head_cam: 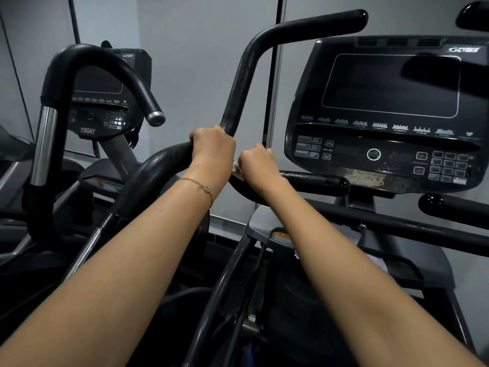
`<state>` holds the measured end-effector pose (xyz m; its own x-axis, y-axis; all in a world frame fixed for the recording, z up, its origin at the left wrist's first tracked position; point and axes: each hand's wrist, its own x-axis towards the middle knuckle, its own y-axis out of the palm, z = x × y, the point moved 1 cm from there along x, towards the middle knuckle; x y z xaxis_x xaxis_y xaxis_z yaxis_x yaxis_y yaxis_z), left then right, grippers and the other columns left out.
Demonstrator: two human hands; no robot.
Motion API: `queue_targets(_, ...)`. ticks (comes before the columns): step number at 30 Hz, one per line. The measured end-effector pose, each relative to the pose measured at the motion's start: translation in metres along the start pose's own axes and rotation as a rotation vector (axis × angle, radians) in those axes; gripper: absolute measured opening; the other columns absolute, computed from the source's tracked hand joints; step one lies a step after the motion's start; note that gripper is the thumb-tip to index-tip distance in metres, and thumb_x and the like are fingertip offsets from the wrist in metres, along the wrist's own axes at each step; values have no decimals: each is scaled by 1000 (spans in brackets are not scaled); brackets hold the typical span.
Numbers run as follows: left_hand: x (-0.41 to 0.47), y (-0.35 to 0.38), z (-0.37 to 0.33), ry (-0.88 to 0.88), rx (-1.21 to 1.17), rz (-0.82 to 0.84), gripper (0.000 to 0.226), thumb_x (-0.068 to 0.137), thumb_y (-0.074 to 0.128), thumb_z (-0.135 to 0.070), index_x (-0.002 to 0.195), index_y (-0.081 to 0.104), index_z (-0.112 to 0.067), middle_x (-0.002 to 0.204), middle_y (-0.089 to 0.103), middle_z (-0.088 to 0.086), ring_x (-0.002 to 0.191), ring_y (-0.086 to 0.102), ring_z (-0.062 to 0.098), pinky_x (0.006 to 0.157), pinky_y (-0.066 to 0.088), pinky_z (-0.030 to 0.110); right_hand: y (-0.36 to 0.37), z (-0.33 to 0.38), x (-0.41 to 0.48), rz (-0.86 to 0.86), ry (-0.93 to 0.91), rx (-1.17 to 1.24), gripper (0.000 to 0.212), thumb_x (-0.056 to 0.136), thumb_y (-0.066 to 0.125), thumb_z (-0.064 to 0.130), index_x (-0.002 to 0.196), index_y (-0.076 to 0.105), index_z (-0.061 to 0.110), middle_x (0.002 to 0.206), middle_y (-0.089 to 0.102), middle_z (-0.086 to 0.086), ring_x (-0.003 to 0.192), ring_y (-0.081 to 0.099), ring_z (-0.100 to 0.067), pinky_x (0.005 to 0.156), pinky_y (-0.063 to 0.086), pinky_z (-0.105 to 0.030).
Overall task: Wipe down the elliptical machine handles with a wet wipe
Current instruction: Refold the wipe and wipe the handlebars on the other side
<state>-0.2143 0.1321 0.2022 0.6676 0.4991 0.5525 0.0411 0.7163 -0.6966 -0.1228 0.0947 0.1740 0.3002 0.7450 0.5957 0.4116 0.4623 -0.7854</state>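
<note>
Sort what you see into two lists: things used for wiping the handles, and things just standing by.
In use:
left hand, gripping the curved handle
right hand, holding the wipe against the short handle

Standing by:
console
neighbouring machine
bracelet

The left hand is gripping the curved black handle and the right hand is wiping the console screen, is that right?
Not quite. In the head view the left hand does grip the curved black handle, but the right hand holds the wipe against the short horizontal handle, not on the console screen.
</note>
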Motion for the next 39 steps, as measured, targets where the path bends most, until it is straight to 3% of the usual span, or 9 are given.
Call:
queue_targets(5, -1, 0, 1, 12, 13, -32, 29, 88, 52, -7, 117, 56, -8, 111, 53, 9, 92, 61, 22, 74, 46, 30, 16, -1, -20, -89, -139, -96, 24, 92, 44, 10, 103, 66, 10, 109, 58, -7, 106, 48, -29, 80, 34, -34)
queue_targets(12, 3, 1, 2, 35, 34, -44, 25, 89, 51, -8, 113, 58, -9, 109, 57, 7, 91, 61, 20, 79, 50, 29, 4, 12, 0, 6, -33, -63, 22, 93, 43, 7, 105, 62, 5, 113, 59, -11, 111, 47, -31, 89, 38, -38)
queue_targets(16, 4, 3, 3, 37, 28, -55, 23, 88, 51, -7, 108, 60, -11, 95, 53, 4, 78, 56, 18, 64, 42, 25, 7, -1, -16, -28, -78, -151, 24, 93, 44, 13, 103, 65, 6, 109, 59, -8, 107, 48, -30, 85, 36, -35)
queue_targets(19, 5, 2, 3, 42, 22, -51, 24, 88, 50, -7, 110, 60, -10, 105, 58, 5, 89, 61, 20, 76, 49, 27, 2, 0, -7, 0, 11, -101, 23, 91, 43, 8, 103, 64, 4, 110, 61, -11, 110, 48, -31, 88, 37, -36)
queue_targets(21, 3, 1, 2, 45, 29, -52, 26, 89, 50, -8, 113, 59, -10, 110, 58, 7, 95, 62, 22, 81, 51, 29, 2, 6, -13, 26, -12, -153, 17, 85, 53, 5, 94, 68, 7, 101, 64, -10, 102, 52, -30, 82, 40, -35)
queue_targets(24, 1, 2, 3, 50, 41, -58, 28, 88, 51, -8, 116, 57, -8, 110, 55, 8, 91, 61, 20, 70, 45, 27, 3, -5, -41, -103, 39, -219, 11, 56, 80, 13, 60, 70, 15, 66, 62, -2, 70, 59, -26, 61, 42, -27)
queue_targets(28, -1, 0, 3, 38, 51, -40, 30, 87, 52, -8, 117, 56, -6, 109, 54, 9, 90, 61, 21, 68, 42, 27, -4, -15, -44, -85, 120, -183, 11, 81, 62, 13, 85, 72, 9, 90, 64, -9, 96, 53, -31, 78, 41, -37)
queue_targets(32, -6, -3, 5, 19, 22, -27, 28, 88, 52, -8, 116, 56, -6, 108, 53, 9, 81, 55, 20, 66, 39, 27, 1, -12, -47, -40, -2, -279, 19, 45, 83, 13, 48, 64, 15, 56, 58, 0, 59, 56, -22, 54, 40, -24)
queue_targets(39, -7, -2, 5, 18, 19, -25, 29, 88, 54, -11, 117, 56, -6, 108, 54, 9, 89, 60, 21, 68, 41, 28, -14, -38, -75, -147, 221, -215, 20, 85, 53, 5, 99, 69, 5, 102, 64, -10, 102, 51, -32, 81, 40, -39)
